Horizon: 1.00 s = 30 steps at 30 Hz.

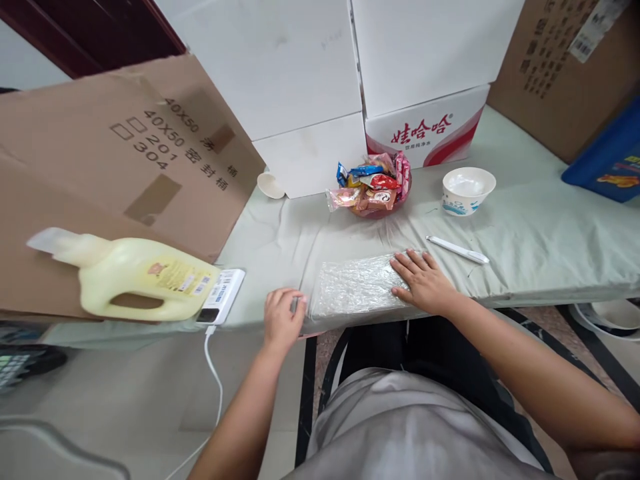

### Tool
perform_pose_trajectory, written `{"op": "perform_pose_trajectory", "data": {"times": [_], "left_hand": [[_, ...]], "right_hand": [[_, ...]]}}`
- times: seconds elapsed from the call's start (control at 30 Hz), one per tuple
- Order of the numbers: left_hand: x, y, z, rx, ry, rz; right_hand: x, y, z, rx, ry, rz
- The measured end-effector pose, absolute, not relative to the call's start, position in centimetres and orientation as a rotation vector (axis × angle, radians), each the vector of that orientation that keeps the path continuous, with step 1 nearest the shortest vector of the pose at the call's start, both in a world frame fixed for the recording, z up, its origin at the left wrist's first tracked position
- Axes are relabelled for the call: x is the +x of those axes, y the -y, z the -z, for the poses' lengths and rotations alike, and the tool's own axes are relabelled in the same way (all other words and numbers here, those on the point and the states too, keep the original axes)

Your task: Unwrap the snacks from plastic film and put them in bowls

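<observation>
A flat, oblong packet in crinkled clear plastic wrap (353, 285) lies along the front edge of the covered table. My right hand (424, 283) rests on its right end, palm down with the fingers spread. Just off the packet's left end is my left hand (283, 319), its fingers curled in toward the thumb. A small greyish patch shows between that thumb and the forefinger, too small to name. Behind my right hand lies a white, pen-shaped utility knife (457, 249).
A bowl of wrapped snacks (377, 190) and a paper bowl (467, 190) stand farther back. At left, a yellow detergent bottle (150, 277) lies beside a white power strip (223, 297). White cartons (315, 160), a brown carton (115, 173) and a blue container (607, 160) border the table.
</observation>
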State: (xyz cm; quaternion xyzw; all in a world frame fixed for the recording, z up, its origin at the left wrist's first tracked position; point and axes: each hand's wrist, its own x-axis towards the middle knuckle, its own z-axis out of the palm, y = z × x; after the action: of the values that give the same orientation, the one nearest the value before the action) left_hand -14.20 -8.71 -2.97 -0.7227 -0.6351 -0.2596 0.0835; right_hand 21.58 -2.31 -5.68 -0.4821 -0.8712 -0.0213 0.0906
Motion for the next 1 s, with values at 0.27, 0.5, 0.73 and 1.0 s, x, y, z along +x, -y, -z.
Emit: {"op": "perform_pose_trajectory", "data": {"times": [0.27, 0.5, 0.73, 1.0], "left_hand": [[-7.9, 9.6, 2.9, -2.675, 1.518, 0.45], [-10.5, 9.5, 3.5, -2.701, 1.52, 0.638], [-10.6, 9.3, 2.7, -2.753, 1.483, 0.698], [-11.1, 8.4, 2.1, -2.846, 1.641, 0.921]], "right_hand": [[21.6, 2.4, 5.5, -1.425, 2.585, 0.048], [21.9, 2.3, 4.7, -1.382, 2.596, -0.052], [25.6, 4.0, 2.0, -1.106, 2.502, -0.085], [28.8, 7.2, 4.0, -1.015, 2.388, -0.241]]}}
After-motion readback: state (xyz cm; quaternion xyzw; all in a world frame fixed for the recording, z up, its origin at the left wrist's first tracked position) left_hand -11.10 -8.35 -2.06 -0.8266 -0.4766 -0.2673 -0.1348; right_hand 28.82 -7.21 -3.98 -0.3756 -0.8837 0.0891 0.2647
